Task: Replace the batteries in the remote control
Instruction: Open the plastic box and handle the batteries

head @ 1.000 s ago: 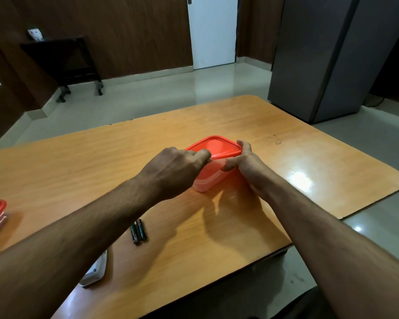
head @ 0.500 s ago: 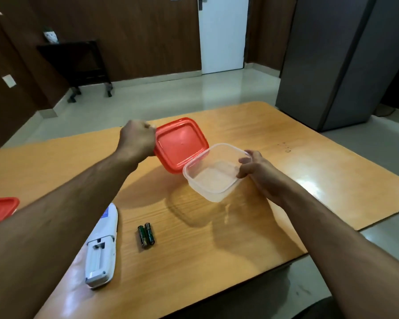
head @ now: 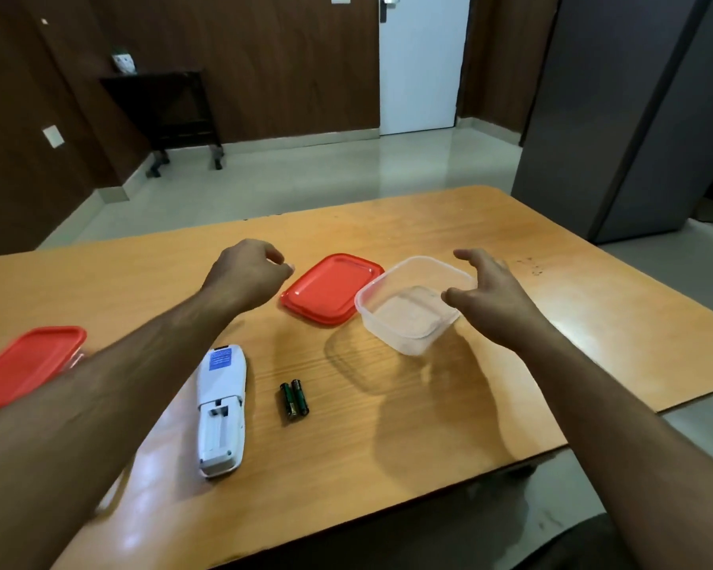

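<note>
A white remote control [head: 221, 409] lies face down on the wooden table [head: 387, 425], its battery bay uncovered and without batteries. Two dark green batteries [head: 294, 399] lie side by side just to its right. Farther back, a red lid [head: 332, 288] lies flat beside a clear plastic container [head: 412, 306] with nothing in it. My left hand [head: 248, 277] hovers just left of the lid, fingers loosely curled and holding nothing. My right hand [head: 484, 296] is at the container's right rim with fingers spread, thumb over the rim.
A second container with a red lid [head: 25, 364] sits at the table's left edge, partly behind my left forearm. A grey cabinet [head: 634, 117] stands past the table's far right corner. The table's near edge runs diagonally below the remote.
My left hand pulled the red lid off the clear container, laid it flat on the table to the left and let go. My right hand's grip on the container has loosened.
</note>
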